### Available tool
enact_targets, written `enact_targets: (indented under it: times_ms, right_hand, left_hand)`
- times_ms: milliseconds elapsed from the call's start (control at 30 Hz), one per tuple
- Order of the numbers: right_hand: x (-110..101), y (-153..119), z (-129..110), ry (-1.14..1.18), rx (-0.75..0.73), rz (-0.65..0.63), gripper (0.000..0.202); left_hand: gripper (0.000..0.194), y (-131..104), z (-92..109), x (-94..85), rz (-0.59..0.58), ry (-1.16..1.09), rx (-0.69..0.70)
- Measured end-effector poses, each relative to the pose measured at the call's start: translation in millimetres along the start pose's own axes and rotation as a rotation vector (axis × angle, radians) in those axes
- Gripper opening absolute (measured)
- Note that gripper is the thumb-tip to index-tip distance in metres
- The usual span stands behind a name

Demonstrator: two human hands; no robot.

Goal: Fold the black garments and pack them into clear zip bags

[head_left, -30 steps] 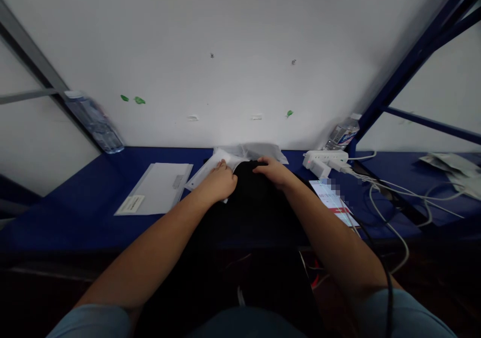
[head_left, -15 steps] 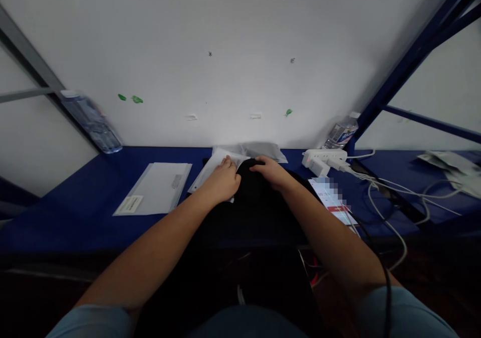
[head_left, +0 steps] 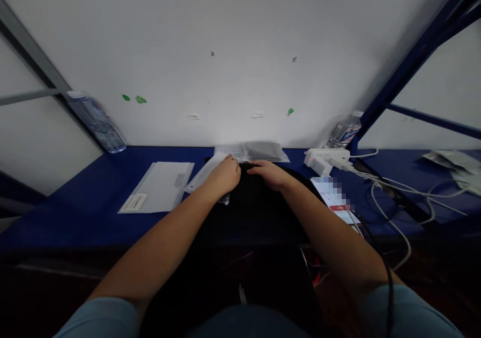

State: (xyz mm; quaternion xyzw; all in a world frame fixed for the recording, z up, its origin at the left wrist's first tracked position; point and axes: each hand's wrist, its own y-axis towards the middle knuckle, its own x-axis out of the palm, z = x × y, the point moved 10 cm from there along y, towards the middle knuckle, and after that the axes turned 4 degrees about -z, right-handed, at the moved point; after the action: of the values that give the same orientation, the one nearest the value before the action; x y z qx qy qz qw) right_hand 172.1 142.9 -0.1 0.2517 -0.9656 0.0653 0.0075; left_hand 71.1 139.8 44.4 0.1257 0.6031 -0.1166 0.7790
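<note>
My left hand [head_left: 226, 175] is closed on the edge of a white plastic bag [head_left: 201, 177], its fingers curled down beside the black cloth. The bag lies slanted on the blue table, partly under this hand. A bulky black cloth [head_left: 259, 202] covers the table in front of me; its outline is hard to make out in the dark. On its far part rests my right hand [head_left: 269, 172], with fingers stretched out and pointing left. The right thumb is not clearly visible. Just beyond both hands lies another clear bag [head_left: 265, 152] with something grey inside, against the wall.
Flat white packets [head_left: 160, 185] with a label lie at the left on the blue table [head_left: 86, 197]. At the right are a lit phone [head_left: 330, 195], a power strip [head_left: 326, 155] and loose white cables [head_left: 379, 180]. Bottles [head_left: 344, 130] stand in both corners.
My left hand has curled its fingers, which lay flatter on the bag before. My right fingers have straightened over the black cloth, whose raised far edge now sits lower. The view shifted slightly.
</note>
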Motion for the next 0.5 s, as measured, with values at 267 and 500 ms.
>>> enact_targets:
  times_ms: [267, 500]
  right_hand:
    - [-25, -12, -24, -0.529, -0.135, 0.503, 0.034]
    - [-55, -34, -32, -0.799, -0.01, 0.596, 0.049]
  left_hand:
    - [0.054, -8, 10, 4.8, -0.012, 0.006, 0.127]
    - [0.064, -16, -8, 13.8, -0.11, -0.011, -0.064]
